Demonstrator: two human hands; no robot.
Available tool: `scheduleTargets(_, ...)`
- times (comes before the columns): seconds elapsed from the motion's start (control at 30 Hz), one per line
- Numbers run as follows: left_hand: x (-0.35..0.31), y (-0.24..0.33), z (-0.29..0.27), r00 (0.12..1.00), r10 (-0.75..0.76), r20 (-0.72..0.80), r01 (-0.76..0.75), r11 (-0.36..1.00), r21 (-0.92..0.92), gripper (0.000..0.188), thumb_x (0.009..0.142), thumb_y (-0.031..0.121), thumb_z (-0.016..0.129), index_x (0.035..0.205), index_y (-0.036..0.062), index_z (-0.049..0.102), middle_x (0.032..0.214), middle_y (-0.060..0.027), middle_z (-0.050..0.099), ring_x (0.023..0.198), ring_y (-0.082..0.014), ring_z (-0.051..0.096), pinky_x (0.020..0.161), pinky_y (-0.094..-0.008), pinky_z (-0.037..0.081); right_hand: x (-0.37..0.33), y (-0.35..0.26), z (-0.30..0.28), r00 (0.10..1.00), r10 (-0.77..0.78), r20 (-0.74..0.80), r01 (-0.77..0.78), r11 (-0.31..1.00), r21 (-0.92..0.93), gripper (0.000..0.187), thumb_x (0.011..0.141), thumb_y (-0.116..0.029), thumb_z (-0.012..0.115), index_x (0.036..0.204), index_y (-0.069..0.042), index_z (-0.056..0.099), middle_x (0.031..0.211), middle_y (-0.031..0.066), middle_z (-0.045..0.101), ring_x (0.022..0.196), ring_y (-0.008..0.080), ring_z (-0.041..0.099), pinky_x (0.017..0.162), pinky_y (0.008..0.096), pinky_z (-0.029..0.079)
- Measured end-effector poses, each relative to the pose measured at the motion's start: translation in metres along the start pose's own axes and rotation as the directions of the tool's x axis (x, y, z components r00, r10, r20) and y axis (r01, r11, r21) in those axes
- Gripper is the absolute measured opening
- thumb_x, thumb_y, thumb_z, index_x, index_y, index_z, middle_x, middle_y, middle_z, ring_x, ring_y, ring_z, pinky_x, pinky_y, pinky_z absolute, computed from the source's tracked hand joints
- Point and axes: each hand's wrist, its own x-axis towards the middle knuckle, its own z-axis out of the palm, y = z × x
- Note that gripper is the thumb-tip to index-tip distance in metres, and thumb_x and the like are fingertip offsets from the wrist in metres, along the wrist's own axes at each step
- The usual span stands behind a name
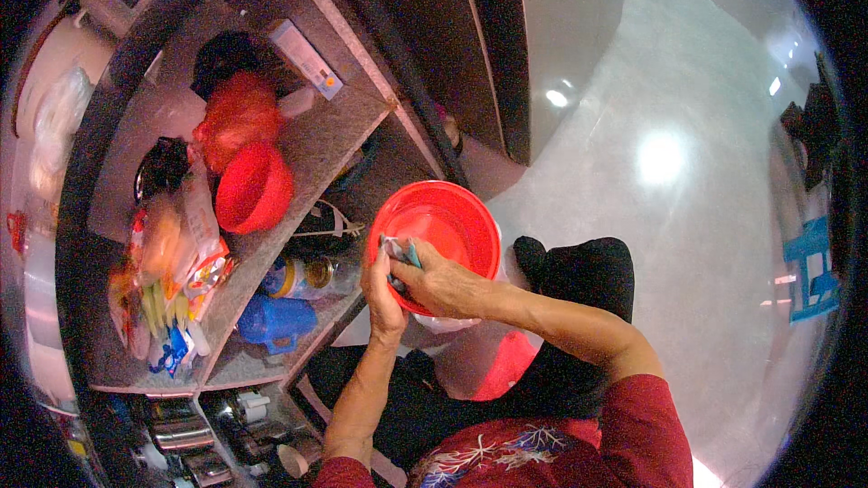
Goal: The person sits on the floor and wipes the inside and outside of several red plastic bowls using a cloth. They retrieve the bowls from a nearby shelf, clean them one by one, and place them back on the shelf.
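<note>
Over pale flooring (579, 190), the right hand (443, 286) slants leftward, holding a grey item (395, 251); left hand (384, 303) upright, grip unclear.

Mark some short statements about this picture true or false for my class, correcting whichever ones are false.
1. The large basin is red. True.
2. The left hand is reaching into the shelves. False: the left hand is at the basin's left rim, close to the right hand.
3. The right hand grips a small grey-and-teal item whose kind is unclear. True.
4. The smaller bowl on the shelf is green. False: the smaller bowl is red.
5. A blue container sits among the shelves, left of the hands in the picture. True.
6. The person's top is yellow. False: the top is dark red.
</note>
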Motion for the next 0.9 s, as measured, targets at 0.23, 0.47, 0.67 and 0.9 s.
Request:
scheduleTargets(0.23, -0.006, 0.003, 0.007, 0.997, 0.063, 0.032, -0.066, 0.995, 0.075, 0.051, 0.078, 0.014, 0.044, 0.126, -0.0005, 0.041, 0.121, -0.0109, 0.047, 0.111, -0.0216, 0.045, 0.097, -0.0341, 0.035, 0.015, 0.009, -0.027, 0.980, 0.019, -0.197, -0.151, 0.715, -0.682, 0.035, 0.073, -0.025, 0.054, 0.102, -0.006, 0.059, 0.113, 0.0134, 0.048, 0.104, 0.0270, 0.044, 0.073, 0.0364, 0.039)
scheduleTargets(0.47, -0.005, 0.007, 0.003, 0.964, 0.267, 0.001, -0.259, 0.934, 0.247, 0.055, 0.078, 0.017, 0.045, 0.129, -0.0013, 0.038, 0.126, -0.0146, 0.046, 0.115, -0.0252, 0.046, 0.098, -0.0361, 0.035, -0.015, 0.021, -0.001, 0.952, 0.292, -0.094, -0.302, 0.831, -0.468, 0.024, 0.077, -0.014, 0.052, 0.096, 0.000, 0.053, 0.089, 0.0189, 0.048, 0.070, 0.0316, 0.059, 0.058, 0.0432, 0.053)
scheduleTargets(0.67, -0.005, 0.005, 0.004, 0.977, 0.211, 0.008, -0.209, 0.960, 0.185, 0.051, 0.081, 0.014, 0.043, 0.129, -0.0021, 0.038, 0.125, -0.0138, 0.047, 0.113, -0.0225, 0.046, 0.099, -0.0342, 0.034, 0.000, 0.007, 0.004, 0.965, 0.236, -0.117, -0.250, 0.960, -0.124, 0.036, 0.083, -0.015, 0.049, 0.115, -0.001, 0.044, 0.106, 0.0249, 0.045, 0.086, 0.0422, 0.057, 0.067, 0.0462, 0.052)
scheduleTargets(0.9, -0.005, 0.004, 0.010, 0.989, 0.149, -0.017, -0.148, 0.988, 0.043, 0.047, 0.084, 0.015, 0.041, 0.128, -0.0006, 0.039, 0.124, -0.0130, 0.047, 0.112, -0.0220, 0.047, 0.097, -0.0345, 0.036, -0.003, 0.025, -0.007, 0.936, 0.331, -0.119, -0.351, 0.891, -0.288, 0.045, 0.074, -0.012, 0.059, 0.117, -0.007, 0.047, 0.102, 0.0198, 0.045, 0.086, 0.0392, 0.049, 0.074, 0.0440, 0.045)
